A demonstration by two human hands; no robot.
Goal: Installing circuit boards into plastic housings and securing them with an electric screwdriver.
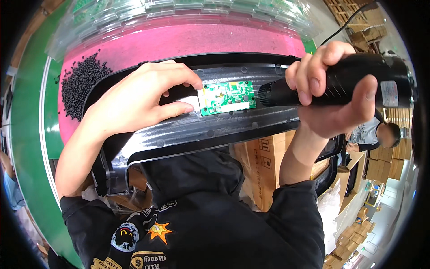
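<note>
A green circuit board [228, 97] lies in the long black plastic housing [179, 140], which is hollow side up. Beside the board's left end, my left hand [142, 96] rests over the housing with thumb and forefinger apart. The forefinger tip is at the board's upper left corner; the thumb is just short of its left edge. My right hand [329, 92] is wrapped around a thick black electric screwdriver [354, 80], held nearly level in the picture. Its ribbed nose [270, 94] reaches the board's right end, and the bit's tip cannot be made out.
A heap of small black screws [83, 85] lies on the pink mat [197, 40] at the left. Clear plastic trays [179, 11] are stacked at the back. Cardboard boxes [266, 168] stand below the housing. Another person [374, 133] is at the far right.
</note>
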